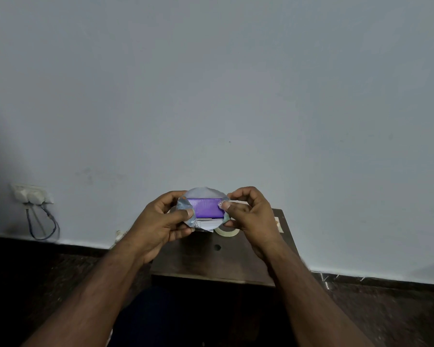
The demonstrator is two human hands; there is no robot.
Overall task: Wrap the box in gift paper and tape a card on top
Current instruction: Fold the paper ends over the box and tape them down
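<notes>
Both hands hold a purple box [205,207] above a small dark tabletop [206,261]. The left hand [161,221] keeps a closed grip on the box's left end and the silvery gift paper [201,194]; the right hand [248,216] pinches the paper at the right end. A tape roll [227,232] lies below.

A pale grey wall [211,83] is met by dark floor [35,284]; a socket [30,194] (cable dangling) is mounted low left.
</notes>
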